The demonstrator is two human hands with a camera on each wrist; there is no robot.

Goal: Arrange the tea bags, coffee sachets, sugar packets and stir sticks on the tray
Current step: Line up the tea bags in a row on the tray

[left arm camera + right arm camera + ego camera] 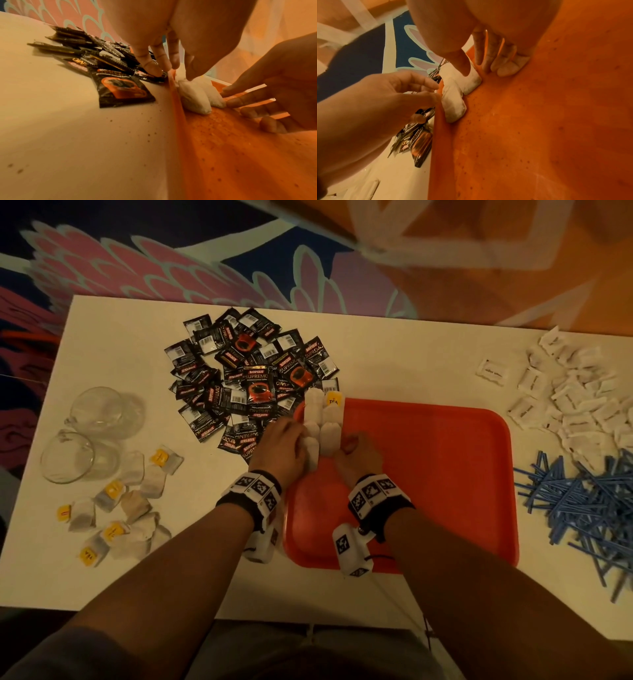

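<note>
Only the head view shows the sugar packets [568, 395], blue stir sticks [582, 501] and loose tea bags [137, 494] on the white bench [113, 344] over patterned carpet [137, 258], while wrist views show the left hand [164, 54] and right hand [498, 59], each grip spread with straight fingers, bracketing tea bags [197, 97] rowed along the orange tray [428, 474]'s left rim beside coffee sachets [246, 378].

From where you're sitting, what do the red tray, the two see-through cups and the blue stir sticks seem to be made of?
Red tray: likely moulded plastic; matte, finely pebbled floor, rounded corners.
See-through cups: glass or clear plastic, glossy; can't tell which.
Blue stir sticks: probably plastic; thin, straight, evenly coloured.
</note>
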